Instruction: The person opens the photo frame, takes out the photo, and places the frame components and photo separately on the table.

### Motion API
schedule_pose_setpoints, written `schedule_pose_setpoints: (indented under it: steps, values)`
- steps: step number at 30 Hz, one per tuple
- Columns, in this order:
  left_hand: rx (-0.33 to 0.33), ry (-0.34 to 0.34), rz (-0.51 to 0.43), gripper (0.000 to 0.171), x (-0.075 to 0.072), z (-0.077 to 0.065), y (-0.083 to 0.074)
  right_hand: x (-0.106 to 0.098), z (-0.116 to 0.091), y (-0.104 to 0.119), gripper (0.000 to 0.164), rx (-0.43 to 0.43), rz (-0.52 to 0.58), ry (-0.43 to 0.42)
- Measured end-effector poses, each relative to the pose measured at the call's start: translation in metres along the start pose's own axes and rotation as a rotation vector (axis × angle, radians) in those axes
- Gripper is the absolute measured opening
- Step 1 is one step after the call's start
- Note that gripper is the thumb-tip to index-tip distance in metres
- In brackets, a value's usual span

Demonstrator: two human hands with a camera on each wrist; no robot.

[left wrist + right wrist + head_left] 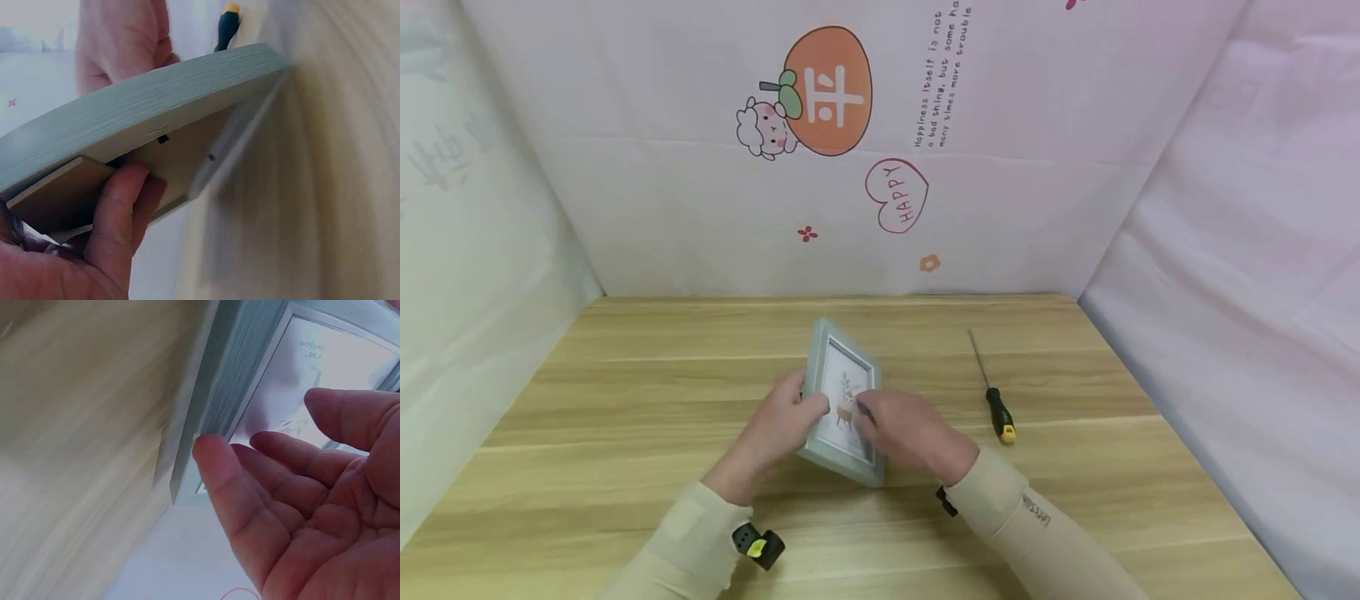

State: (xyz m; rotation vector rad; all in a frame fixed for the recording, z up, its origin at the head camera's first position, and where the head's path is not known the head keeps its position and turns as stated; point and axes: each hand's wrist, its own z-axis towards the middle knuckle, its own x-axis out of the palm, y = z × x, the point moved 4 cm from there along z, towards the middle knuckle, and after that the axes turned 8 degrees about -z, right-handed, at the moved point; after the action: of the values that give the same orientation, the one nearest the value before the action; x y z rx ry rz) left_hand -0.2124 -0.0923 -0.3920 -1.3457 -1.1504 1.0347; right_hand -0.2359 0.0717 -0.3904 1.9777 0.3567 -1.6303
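Observation:
My left hand (778,425) grips a pale grey-green picture frame (814,367), thumb on its front edge and fingers behind. The frame is tilted up over the table, its front towards my right hand (910,429). Behind its front is a print (847,387) of a plant in a brown pot. In the left wrist view, left fingers (119,194) lie against the brown back, beside a raised stand flap (59,187). Small dark tabs show along the back's inner edge. In the right wrist view, the right fingers (219,465) are loosely bent at the frame's front, holding nothing.
A screwdriver (998,412) with a black and yellow handle lies on the wooden table (625,400), right of the frame. White printed cloth (700,217) hangs behind the table and along both sides.

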Motion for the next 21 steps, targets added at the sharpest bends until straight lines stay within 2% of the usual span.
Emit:
schedule_pose_setpoints:
  steps: [7, 15, 21]
  values:
    - [-0.031, -0.057, -0.061, 0.049, 0.009, 0.010, 0.023, -0.001, -0.001, -0.012, 0.022, 0.043, -0.127, -0.018]
    - [-0.038, -0.024, -0.124, 0.056, 0.017, 0.022, 0.037, 0.000, -0.002, -0.022, 0.024, 0.040, -0.196, -0.072]
    - [-0.050, -0.031, -0.122, 0.057, 0.020, 0.027, 0.042, 0.001, -0.002, -0.026, 0.025, 0.048, -0.226, -0.105]
